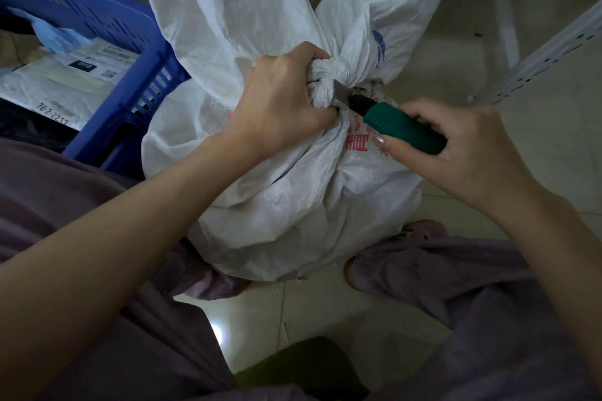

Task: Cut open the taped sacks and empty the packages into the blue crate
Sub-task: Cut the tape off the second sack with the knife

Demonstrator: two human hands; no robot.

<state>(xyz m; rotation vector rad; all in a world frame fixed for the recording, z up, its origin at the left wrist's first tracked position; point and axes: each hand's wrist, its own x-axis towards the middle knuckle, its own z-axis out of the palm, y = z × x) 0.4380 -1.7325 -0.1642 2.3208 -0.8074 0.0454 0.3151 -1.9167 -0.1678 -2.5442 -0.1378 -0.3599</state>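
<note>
A full white woven sack [293, 205] with red print stands on the floor between my knees, its neck tied in a knot [329, 75]. My left hand [280, 101] grips the twisted neck just left of the knot. My right hand [456, 146] holds a green utility knife [400, 128], and its blade [342, 93] touches the neck under the knot. The blue crate [107, 52] stands at the left, touching the sack, with several white and grey packages [58, 81] inside.
White metal shelving uprights [537, 58] stand at the right on the tiled floor. My legs in purple trousers [456, 286] flank the sack. A dark green object [303, 368] lies on the floor at the bottom middle.
</note>
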